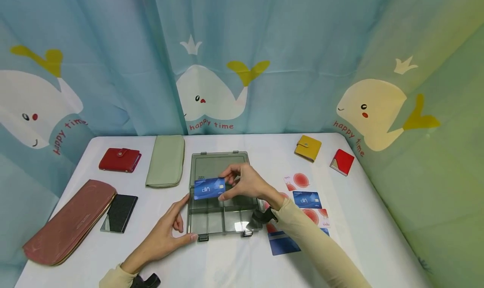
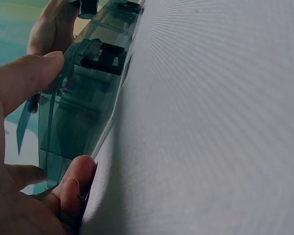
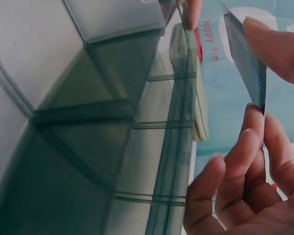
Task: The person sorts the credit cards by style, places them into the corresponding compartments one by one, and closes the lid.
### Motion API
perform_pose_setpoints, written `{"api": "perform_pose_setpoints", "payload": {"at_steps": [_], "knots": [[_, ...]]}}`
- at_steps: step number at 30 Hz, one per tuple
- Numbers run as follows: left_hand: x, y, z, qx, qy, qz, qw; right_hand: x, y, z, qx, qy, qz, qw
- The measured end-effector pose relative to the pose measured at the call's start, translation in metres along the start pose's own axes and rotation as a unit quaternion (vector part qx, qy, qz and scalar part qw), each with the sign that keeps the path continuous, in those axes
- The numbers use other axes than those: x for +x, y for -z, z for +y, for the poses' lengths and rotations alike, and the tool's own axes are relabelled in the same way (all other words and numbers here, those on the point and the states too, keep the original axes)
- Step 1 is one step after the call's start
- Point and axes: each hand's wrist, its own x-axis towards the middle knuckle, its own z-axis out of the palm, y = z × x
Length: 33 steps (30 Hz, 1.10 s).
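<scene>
A smoky see-through plastic box lies on the table, its lid folded back behind it. Dividers split its inside into compartments. My right hand pinches a blue VIP card between thumb and fingers, above the box. In the right wrist view that card is seen nearly edge-on, apart from the box. At the box's left side, my left hand holds its edge, thumb near the front corner. The left wrist view shows the thumb against the box, near a black latch.
Red and blue cards lie to the right, partly hidden under my right arm. Behind them are a yellow wallet and a red card holder. On the left lie a red wallet, green wallet, brown pouch and black phone-like slab.
</scene>
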Motion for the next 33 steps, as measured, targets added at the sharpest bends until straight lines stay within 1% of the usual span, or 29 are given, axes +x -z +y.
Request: {"api": "perform_pose_setpoints", "payload": {"at_steps": [7,16,25,33], "knots": [[0.001,0.001,0.001,0.005,0.002,0.000,1.0000,0.002,-0.006,0.000,-0.020,-0.006,0.011,1.000],[0.002,0.001,0.000,0.006,0.000,0.002,1.0000,0.006,-0.012,0.000,-0.067,-0.017,0.003,0.998],[0.002,0.000,0.000,0.001,0.003,0.004,1.0000,0.005,-0.013,0.000,-0.108,-0.005,-0.004,0.994],[0.001,0.000,0.001,0.000,0.013,0.003,0.9999,0.008,-0.020,-0.001,-0.150,-0.002,-0.002,0.989]]}}
